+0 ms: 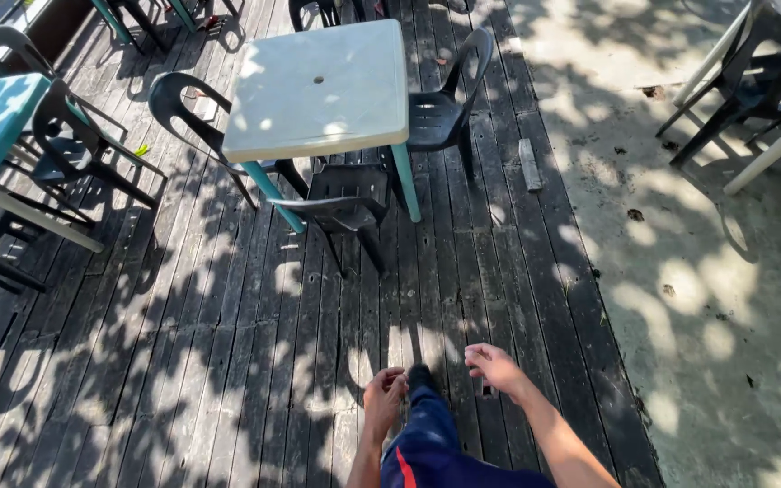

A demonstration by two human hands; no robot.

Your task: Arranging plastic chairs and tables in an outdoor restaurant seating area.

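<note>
Lower centre of the frame: left hand (pixel 383 394) and right hand (pixel 494 365), fingers loosely curled and holding nothing, above the wooden deck (pixel 228 361). A square plastic bench (pixel 318 90) with dark chairs (pixel 345 212) stands at upper centre, well apart.

Pale table (pixel 318 90), black chairs (pixel 436 113)

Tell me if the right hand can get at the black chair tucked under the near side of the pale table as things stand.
Probably not from here. The right hand hangs empty near the leg, and a stretch of bare wooden deck separates it from the black chair. Nothing blocks the way.
</note>
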